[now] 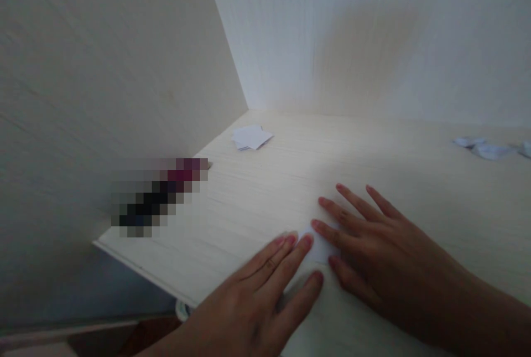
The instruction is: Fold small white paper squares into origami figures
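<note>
Paper [318, 249] lies at five o'clock, partly hidden under the right hand [375, 252], left hand [263, 293] at its edge; both grips are released. A scrap [526, 149] at three o'clock is cut off.

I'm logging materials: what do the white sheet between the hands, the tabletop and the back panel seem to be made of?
Sheet: likely matte paper, from its thin, flat, white look; blur leaves thin card possible.
Tabletop: perhaps satin wood-grain laminate, given its fine streaks; painted wood is possible.
Panel: seemingly similar, streaked with a faint sheen.
</note>
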Available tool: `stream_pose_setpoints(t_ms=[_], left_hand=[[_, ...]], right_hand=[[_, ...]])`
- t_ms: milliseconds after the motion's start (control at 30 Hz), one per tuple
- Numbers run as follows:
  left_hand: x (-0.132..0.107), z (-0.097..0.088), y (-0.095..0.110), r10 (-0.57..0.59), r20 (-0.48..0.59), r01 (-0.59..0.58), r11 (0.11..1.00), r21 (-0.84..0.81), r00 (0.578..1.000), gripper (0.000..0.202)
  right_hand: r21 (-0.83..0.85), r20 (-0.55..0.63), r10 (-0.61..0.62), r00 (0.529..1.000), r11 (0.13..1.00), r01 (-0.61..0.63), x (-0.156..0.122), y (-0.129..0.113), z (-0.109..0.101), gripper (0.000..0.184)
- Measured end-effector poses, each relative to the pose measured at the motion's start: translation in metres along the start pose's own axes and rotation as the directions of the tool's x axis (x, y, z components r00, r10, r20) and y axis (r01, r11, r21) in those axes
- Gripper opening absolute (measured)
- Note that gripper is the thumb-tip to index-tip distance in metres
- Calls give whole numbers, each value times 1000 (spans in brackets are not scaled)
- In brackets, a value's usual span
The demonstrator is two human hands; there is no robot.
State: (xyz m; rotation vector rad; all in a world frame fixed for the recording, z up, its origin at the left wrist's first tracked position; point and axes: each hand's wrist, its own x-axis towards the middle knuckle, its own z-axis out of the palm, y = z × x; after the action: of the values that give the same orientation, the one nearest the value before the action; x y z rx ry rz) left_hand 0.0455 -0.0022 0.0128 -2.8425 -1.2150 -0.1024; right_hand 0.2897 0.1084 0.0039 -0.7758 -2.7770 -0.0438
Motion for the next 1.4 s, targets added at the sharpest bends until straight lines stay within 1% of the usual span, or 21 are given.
stream_pose_setpoints(t_ms=[100,167,267,333,367,467,567,667,767,800,900,1000,1067,1133,1167,1267,1333,1400], left_hand=[[2,-7,2,-47,-4,47,998,-47,999,84],[3,-12,1,-46,8,46,996,-75,999,91],[3,-19,-5,2,2,-1,993,-121,1000,102],[1,-24,-14,36,-10,-37,988,-151,999,109],[0,-26,-19,72,2,-71,984,-166,997,111],[-2,-29,-34,141,26,-134,974,-181,990,107],[-2,-28,-42,179,23,-172,968,-180,984,109],[0,-24,-45,209,5,-205,960,-192,978,113],[1,-21,-45,228,13,-220,953,-206,974,112],[1,-21,-45,230,18,-221,952,-212,973,111],[-1,-20,-44,209,5,-202,952,-232,978,110],[-3,-18,-46,183,-1,-177,949,-260,983,109],[-3,-19,-50,194,-4,-186,933,-309,981,108],[1,-21,-55,223,-24,-215,902,-375,975,99],[4,-22,-58,232,-35,-226,886,-406,972,90],[15,-21,-63,202,-104,-227,853,-471,974,50],[23,-17,-65,184,-155,-237,842,-485,971,29],[30,-12,-66,191,-170,-251,839,-483,967,19]], right_hand=[[34,6,11,1000,999,-11,-4,1,3,44],[64,5,-11,1000,998,11,-6,1,4,46],[132,-2,-67,998,989,67,-8,5,3,50],[195,-14,-100,995,976,101,-10,8,-1,51],[225,-23,-109,994,968,112,-11,10,-2,51],[274,-46,-111,993,954,120,-14,15,-6,43],[265,-30,-135,990,954,138,-16,18,-6,42],[235,10,-150,989,961,143,-16,17,-3,51],[207,56,-137,989,971,123,-14,14,-2,58],[198,67,-134,989,973,118,-13,14,-2,58],[155,81,-125,989,982,112,-12,13,-4,50],[123,47,-130,990,985,124,-14,15,-5,42],[138,8,-134,991,982,132,-16,16,-4,38],[185,-11,-141,990,973,140,-17,16,-3,38],[214,-16,-151,988,965,151,-18,16,-2,40],[276,-45,-192,980,941,196,-17,12,-2,42],[288,-91,-212,973,930,229,-16,9,-5,34],[290,-138,-219,966,923,251,-14,5,-8,26]])
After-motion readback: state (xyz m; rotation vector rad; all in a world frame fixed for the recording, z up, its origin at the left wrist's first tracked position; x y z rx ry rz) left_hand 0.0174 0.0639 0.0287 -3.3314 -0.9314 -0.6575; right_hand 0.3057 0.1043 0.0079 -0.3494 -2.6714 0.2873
